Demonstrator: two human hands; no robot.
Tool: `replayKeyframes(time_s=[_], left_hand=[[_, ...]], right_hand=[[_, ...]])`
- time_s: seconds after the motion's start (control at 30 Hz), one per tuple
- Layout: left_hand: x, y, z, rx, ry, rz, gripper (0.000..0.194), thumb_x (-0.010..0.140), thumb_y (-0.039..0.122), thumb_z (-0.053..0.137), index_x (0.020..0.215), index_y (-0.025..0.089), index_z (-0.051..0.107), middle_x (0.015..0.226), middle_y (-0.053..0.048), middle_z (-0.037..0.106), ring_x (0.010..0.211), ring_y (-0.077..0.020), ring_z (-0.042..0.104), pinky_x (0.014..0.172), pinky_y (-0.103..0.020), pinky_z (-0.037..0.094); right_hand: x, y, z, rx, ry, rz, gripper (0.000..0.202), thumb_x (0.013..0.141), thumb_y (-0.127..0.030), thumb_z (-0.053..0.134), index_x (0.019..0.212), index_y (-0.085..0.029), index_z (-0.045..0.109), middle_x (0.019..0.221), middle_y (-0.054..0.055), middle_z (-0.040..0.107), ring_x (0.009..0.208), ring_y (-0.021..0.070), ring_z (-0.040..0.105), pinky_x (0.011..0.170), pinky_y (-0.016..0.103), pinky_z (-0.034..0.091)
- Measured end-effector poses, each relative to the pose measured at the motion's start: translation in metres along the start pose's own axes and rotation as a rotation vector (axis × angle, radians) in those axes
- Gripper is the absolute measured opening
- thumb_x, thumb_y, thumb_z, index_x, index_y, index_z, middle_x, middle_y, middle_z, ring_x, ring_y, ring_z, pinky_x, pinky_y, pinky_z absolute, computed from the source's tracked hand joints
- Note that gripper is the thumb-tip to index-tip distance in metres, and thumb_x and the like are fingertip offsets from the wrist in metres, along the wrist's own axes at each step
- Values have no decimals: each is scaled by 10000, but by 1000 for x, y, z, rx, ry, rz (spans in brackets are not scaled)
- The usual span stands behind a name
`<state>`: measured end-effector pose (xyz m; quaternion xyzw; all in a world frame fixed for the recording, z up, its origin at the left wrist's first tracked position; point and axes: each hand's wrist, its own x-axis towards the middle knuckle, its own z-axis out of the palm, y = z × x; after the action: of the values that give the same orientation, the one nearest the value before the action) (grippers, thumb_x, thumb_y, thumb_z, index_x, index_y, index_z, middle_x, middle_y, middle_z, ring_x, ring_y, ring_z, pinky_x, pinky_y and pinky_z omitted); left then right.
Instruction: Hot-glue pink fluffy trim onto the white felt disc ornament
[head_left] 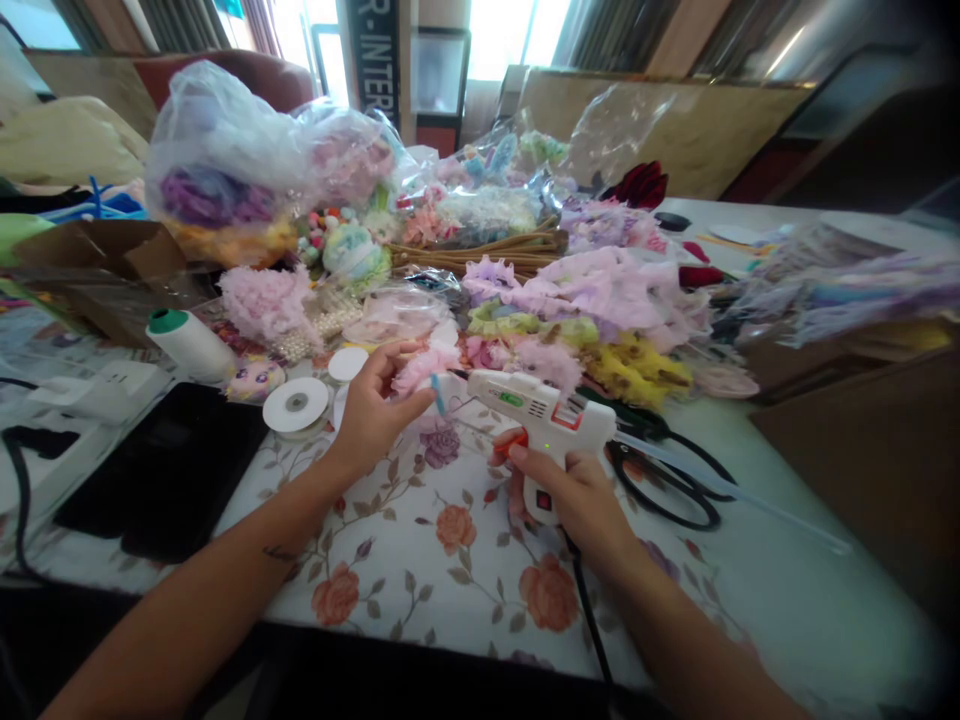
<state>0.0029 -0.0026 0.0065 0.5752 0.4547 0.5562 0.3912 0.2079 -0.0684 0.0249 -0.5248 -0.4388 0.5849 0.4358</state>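
Holding frilly pink fabric (424,370); angular plastic glue gun (541,420)

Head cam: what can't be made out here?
All in the head view:
Left grip: its hidden finger ends, behind the pink ruffle.
Glue gun: display digits, too small and blurred.
Nozzle tip: contact with the ruffle, too blurred to tell.
Black cord: far end, cut off by the bottom edge.
Banner: upper lettering, cut off by the top edge.
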Motion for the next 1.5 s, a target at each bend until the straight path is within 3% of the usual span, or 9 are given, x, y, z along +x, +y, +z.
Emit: replayKeyframes(time_s=[0.2, 0.4, 0.53, 0.63, 0.77, 0.93, 1.17, 1.3, 1.5], left_hand=[[-1, 3, 1, 8, 29, -46, 456, 703, 249, 752, 1129, 219, 591, 782, 34, 498, 676, -100, 460, 595, -211, 384], [0, 4, 1, -25, 15, -83, 480, 695, 282, 768, 1133, 213, 584, 787, 26, 512, 690, -111, 493, 600, -222, 407], [1, 0, 0, -105, -18, -133, 515, 692, 313, 784, 1151, 213, 571, 859, 0, 563, 732, -127, 545, 618, -236, 456], [-2, -4, 3, -188, -74, -153, 518, 697, 330, 793, 1147, 220, 561, 911, -11, 603, 780, -140, 588, 660, -251, 501], [-13, -4, 11, -267, -174, -226, 533, 712, 337, 794, 1177, 237, 554, 968, -21, 639, 840, -159, 629, 683, -255, 532], [-26, 4, 18, -350, -284, -284, 525, 719, 282, 795, 1180, 245, 547, 1021, -33, 658, 834, -153, 650, 682, -249, 551], [-30, 4, 21, -375, -333, -261, 508, 730, 252, 787, 1177, 232, 546, 1038, -44, 657, 880, -156, 643, 728, -255, 543], [-28, 7, 17, -259, -344, -212, 482, 749, 283, 772, 1182, 231, 566, 1054, -64, 644, 969, -190, 626, 778, -281, 537], [-15, 13, 3, -82, -257, 118, 166, 815, 273, 705, 973, 230, 679, 1077, -72, 642, 1019, -206, 624, 873, -343, 539]], right_hand=[[-1, -1, 0, -25, 17, -9, 275, 786, -404, 685, 929, -170, 665, 528, -26, 593, 378, 102, 502, 379, 218, 373], [0, -1, 1, 45, -14, -28, 240, 781, -388, 663, 853, -159, 664, 704, 24, 689, 371, 79, 499, 362, 214, 373], [5, -2, -2, 93, 99, -75, 293, 814, -433, 628, 947, -173, 657, 687, 26, 687, 404, 98, 519, 335, 197, 335], [10, -1, -5, 133, 226, -168, 329, 816, -458, 642, 1006, -189, 632, 610, -8, 642, 439, 113, 536, 384, 203, 399], [15, 3, -9, 61, 327, -218, 413, 686, -404, 786, 997, -181, 630, 611, -19, 644, 474, 121, 546, 469, 238, 472], [18, 8, -11, 2, 249, -178, 550, 543, -370, 868, 1018, -194, 655, 843, 32, 734, 641, 186, 646, 568, 289, 529], [21, 12, -12, -75, 85, -133, 532, 530, -354, 886, 985, -188, 667, 819, 26, 728, 753, 230, 676, 675, 334, 548], [21, 12, -12, -124, 79, -121, 468, 568, -372, 869, 954, -187, 680, 815, 25, 722, 752, 229, 667, 676, 334, 540], [23, 15, -13, -228, 39, -84, 434, 554, -373, 871, 900, -176, 698, 781, 23, 708, 728, 225, 649, 656, 333, 525]])
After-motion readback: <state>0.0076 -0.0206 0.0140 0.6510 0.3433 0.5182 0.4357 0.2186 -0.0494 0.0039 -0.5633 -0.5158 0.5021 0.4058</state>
